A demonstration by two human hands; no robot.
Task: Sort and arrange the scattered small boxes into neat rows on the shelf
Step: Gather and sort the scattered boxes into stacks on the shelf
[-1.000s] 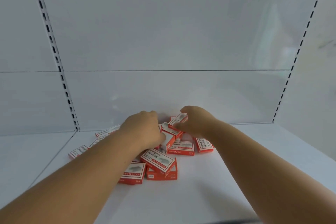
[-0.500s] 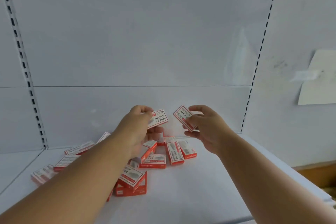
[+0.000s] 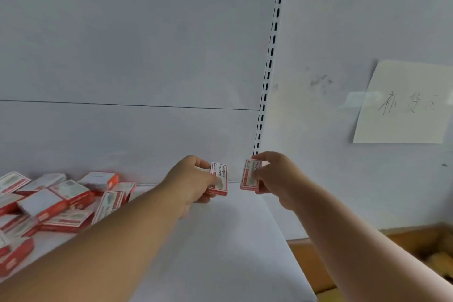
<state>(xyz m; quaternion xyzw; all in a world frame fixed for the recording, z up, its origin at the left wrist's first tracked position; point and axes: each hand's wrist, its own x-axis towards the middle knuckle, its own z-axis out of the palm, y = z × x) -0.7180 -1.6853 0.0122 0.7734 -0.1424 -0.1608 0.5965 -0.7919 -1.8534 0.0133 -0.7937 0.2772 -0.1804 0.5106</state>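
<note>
Two small boxes, head view: my left hand (image 3: 190, 180) grips one red-and-white box (image 3: 220, 180), my right hand (image 3: 275, 176) pinches another (image 3: 250, 175), both upright near the shelf's (image 3: 220, 240) back right corner. A second ago both hands were in the scattered pile (image 3: 61, 201), now well to the left; the first row, I judge, starts here. No containers visible.

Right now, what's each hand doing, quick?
Left hand: closed, pinching a small red-and-white cardboard box, held upright.
Right hand: closed, pinching another small red-and-white cardboard box, also upright.
</note>
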